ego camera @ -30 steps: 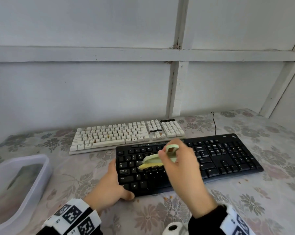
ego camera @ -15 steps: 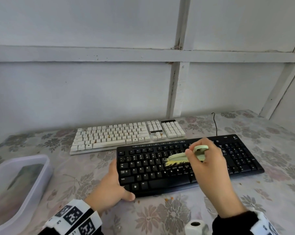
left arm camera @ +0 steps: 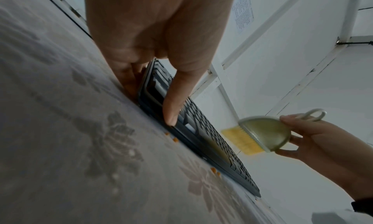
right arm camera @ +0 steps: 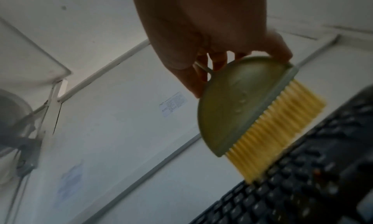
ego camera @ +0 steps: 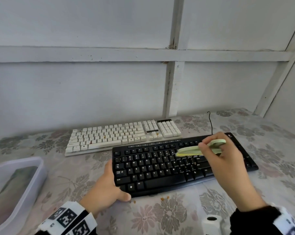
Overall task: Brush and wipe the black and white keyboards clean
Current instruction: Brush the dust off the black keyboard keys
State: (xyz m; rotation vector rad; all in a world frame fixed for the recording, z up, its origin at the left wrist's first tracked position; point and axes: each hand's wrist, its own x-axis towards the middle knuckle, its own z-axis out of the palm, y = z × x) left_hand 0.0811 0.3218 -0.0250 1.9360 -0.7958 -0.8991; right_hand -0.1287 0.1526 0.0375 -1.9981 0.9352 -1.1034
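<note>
Two keyboards lie on the flowered tablecloth [ego camera: 270, 143]: white keyboard [ego camera: 123, 136] at the back by the wall, black keyboard [ego camera: 160, 168] just in front, angled. Plastic tub [ego camera: 33, 173] at far left, contents unclear.

Left hand [ego camera: 106, 189] grips the black keyboard's near-left corner, thumb on the front edge, fingers tucked round the side.

Right hand [ego camera: 226, 165] pinches the brush [ego camera: 202, 148] by its green half-round back, fingers curled; yellow bristles touch the keys at upper right of the letter block.

Step in hand: brushing the black board, likely mid-stroke. Next, probably sweep the number pad, then the white board, which shows orange specks. Wiping not begun.

Orange crumbs [ego camera: 164, 198] on the cloth by the front edge.

Writing: key legends readable; corner logo too small.
</note>
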